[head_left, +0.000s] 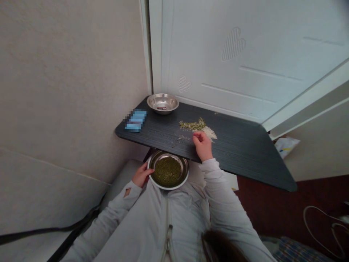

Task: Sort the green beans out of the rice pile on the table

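My left hand (pixel 141 175) grips the left rim of a steel bowl (pixel 186 176), with the thumb over the edge. The bowl rests in my lap at the table's near edge and holds many small green beans (pixel 167 171), which look like mung beans. Over the table, my right hand (pixel 203 146) has its fingers curled and pressed together. Whatever may be between the fingertips is too small to make out. Just beyond it lie a spread of green beans mixed with white grains (pixel 194 125) and a heap of white grains (pixel 209 133), like rice. A few loose grains (pixel 184 137) lie to its left.
A second steel bowl (pixel 163 103) with a small dark label inside stands at the back left of the dark table (pixel 245 153). Beside it lies a blurred-out blue object (pixel 136 120). A white door (pixel 212 47) rises behind, and a wall (pixel 73 91) is on the left.
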The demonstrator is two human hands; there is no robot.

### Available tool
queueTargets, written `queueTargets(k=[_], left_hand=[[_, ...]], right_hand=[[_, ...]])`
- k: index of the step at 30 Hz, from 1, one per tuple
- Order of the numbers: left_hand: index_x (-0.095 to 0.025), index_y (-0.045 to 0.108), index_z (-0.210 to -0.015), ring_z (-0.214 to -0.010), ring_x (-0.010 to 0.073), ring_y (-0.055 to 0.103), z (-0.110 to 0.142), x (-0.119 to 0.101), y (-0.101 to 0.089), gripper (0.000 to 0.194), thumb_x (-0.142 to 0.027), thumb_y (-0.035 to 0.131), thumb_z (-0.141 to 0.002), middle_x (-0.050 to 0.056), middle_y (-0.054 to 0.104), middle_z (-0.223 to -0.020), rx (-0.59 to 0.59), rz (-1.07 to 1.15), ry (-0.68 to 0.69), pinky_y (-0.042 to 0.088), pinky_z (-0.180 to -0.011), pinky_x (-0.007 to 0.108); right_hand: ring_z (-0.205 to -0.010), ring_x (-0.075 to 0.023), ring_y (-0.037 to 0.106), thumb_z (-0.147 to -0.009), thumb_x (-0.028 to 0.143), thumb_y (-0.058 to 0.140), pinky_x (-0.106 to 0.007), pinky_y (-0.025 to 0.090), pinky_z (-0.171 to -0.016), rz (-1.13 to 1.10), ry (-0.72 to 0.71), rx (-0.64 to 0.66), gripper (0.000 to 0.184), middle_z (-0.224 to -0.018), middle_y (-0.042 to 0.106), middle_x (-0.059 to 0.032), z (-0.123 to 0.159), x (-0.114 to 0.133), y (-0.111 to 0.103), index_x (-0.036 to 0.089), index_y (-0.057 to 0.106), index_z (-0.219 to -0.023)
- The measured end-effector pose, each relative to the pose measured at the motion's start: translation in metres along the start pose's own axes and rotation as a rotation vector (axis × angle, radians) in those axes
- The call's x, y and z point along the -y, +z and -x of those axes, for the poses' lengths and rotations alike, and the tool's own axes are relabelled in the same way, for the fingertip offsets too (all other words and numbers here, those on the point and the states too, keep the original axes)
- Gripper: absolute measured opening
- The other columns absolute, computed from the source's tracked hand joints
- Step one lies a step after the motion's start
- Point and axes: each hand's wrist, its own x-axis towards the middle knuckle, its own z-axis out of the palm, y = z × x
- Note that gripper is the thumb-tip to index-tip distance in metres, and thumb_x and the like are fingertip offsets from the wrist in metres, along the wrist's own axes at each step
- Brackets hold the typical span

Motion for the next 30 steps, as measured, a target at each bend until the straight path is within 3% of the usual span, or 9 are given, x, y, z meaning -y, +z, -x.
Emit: queueTargets(k=[10, 17, 30], left_hand=[[-0.01, 0.055, -0.091, -0.075, 0.0207, 0.056, -0.002, 0.001, -0.002, 0.047, -0.018, 0.064, -0.046, 0.004, 0.064, -0.071, 0.001, -0.007, 0.016, 0.038, -0.078, 0.035], [-0.01, 0.054, -0.092, -0.072, 0.0192, 0.057, -0.005, 0.005, -0.004, 0.049, -0.018, 0.063, -0.045, 0.003, 0.063, -0.07, -0.023, -0.005, -0.014, 0.039, -0.076, 0.035], [-0.011, 0.055, -0.091, -0.073, 0.0195, 0.056, -0.002, 0.002, -0.002, 0.047, -0.018, 0.064, -0.045, 0.003, 0.064, -0.071, -0.026, 0.002, -0.015, 0.039, -0.076, 0.034]], right_hand=[[-0.051, -0.0089, 0.042, -0.058, 0.022, 0.044, -0.021, 0.033, -0.051, -0.016, 0.126, -0.003, 0.012, -0.057, 0.047, 0.0038, 0.009, 0.0, -0.009, 0.017, 0.049, -0.069], [-0.05, -0.0084, 0.04, -0.057, 0.02, 0.044, -0.02, 0.032, -0.05, 0.054, 0.112, 0.04, 0.01, -0.055, 0.045, 0.0044, 0.021, 0.005, -0.016, 0.017, 0.048, -0.065], [-0.053, -0.0106, 0.044, -0.058, 0.023, 0.043, -0.023, 0.035, -0.055, 0.237, 0.103, -0.168, 0.01, -0.056, 0.049, 0.003, 0.023, 0.008, -0.015, 0.018, 0.049, -0.064]])
